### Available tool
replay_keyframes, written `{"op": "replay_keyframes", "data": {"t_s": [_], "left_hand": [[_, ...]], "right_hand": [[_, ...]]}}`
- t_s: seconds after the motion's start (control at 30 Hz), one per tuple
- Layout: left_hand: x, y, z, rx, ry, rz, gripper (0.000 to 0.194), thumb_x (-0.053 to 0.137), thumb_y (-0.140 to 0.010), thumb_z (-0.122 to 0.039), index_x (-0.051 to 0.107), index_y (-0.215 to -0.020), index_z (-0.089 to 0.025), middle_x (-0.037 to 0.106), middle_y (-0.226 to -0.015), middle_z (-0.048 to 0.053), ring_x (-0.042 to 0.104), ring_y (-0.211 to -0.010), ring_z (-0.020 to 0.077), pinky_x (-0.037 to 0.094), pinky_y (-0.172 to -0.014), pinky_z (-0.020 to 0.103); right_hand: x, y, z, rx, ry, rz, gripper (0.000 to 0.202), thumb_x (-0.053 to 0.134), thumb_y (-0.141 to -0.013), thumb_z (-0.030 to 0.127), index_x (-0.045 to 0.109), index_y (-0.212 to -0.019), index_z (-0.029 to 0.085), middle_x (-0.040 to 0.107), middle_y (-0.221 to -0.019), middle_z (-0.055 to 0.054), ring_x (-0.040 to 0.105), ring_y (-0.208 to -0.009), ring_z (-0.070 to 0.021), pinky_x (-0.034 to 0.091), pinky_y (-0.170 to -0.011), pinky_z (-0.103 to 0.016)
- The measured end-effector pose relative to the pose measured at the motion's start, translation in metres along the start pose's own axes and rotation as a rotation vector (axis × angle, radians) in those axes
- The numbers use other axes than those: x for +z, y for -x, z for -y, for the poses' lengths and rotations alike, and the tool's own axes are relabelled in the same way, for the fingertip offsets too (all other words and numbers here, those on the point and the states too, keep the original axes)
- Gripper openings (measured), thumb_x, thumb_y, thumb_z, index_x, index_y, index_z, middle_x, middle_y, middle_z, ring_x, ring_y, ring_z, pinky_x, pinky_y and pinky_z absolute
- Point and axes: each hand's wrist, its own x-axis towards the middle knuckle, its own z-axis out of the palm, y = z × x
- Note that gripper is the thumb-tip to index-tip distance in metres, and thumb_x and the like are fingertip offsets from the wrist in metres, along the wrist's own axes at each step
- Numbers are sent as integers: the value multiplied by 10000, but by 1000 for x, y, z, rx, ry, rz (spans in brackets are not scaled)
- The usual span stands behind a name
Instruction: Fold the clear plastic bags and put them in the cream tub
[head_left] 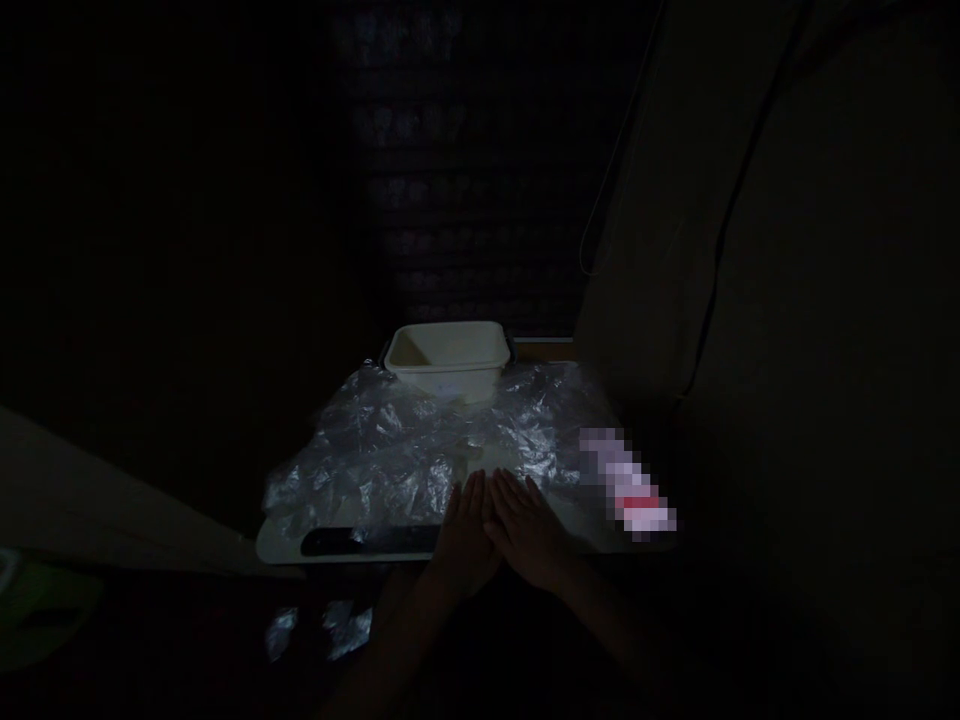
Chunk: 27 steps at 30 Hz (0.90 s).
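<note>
Side by side at the front of a small pale table [277, 546], my left hand [466, 535] and my right hand [525, 530] lie palms down with fingers stretched forward. The thumbs meet or overlap in the middle. Neither hand holds anything that I can see. Just beyond the fingertips, crumpled clear plastic bags or film [405, 440] spread over most of the tabletop. A white rectangular tub [450, 380] stands upright at the back, and its visible inside shows nothing. What lies under the palms is hidden.
A blurred-out pink and white item [628, 485] lies at the table's right edge. A dark slot [367, 541] runs along the front left. Plastic scraps [349, 628] are below the table. A green object [45, 610] stands at lower left. Walls close in both sides; the room is very dark.
</note>
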Motion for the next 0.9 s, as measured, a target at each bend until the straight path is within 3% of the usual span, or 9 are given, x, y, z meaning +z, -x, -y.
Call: {"op": "replay_keyframes", "data": {"t_s": [0.37,0.57,0.77,0.9], "left_hand": [[-2,-1,-2,-28,-9,-30,620,186,-752,-482,256,-1172,-32,240,-1234,182,130,-1151,246,116,-910,419],[-3,0,-4,-57,-41,-1,635,164,-749,-495,286,-1157,-24,251,-1226,190,148,-1145,258,128,-904,424],[-13,8,-8,-75,-62,38,642,197,-735,-510,283,-1163,-39,262,-1219,197,182,-1131,284,127,-891,458],[-19,17,-10,-63,-92,66,635,320,-701,-494,271,-1173,-71,250,-1229,186,194,-1121,307,137,-880,474]], "right_hand": [[-2,18,-29,158,113,-62,523,260,-765,400,306,-1162,62,286,-1219,-147,169,-1148,-218,55,-925,-430],[-5,18,-27,167,117,-66,498,248,-771,378,336,-1145,59,320,-1202,-147,193,-1140,-221,68,-927,-430],[-20,14,-20,93,10,-124,382,289,-745,184,400,-1104,110,397,-1164,-103,276,-1105,-196,172,-923,-406],[-25,29,-17,46,-186,-238,357,332,-694,120,482,-1014,166,481,-1079,-72,366,-1038,-180,309,-863,-360]]}}
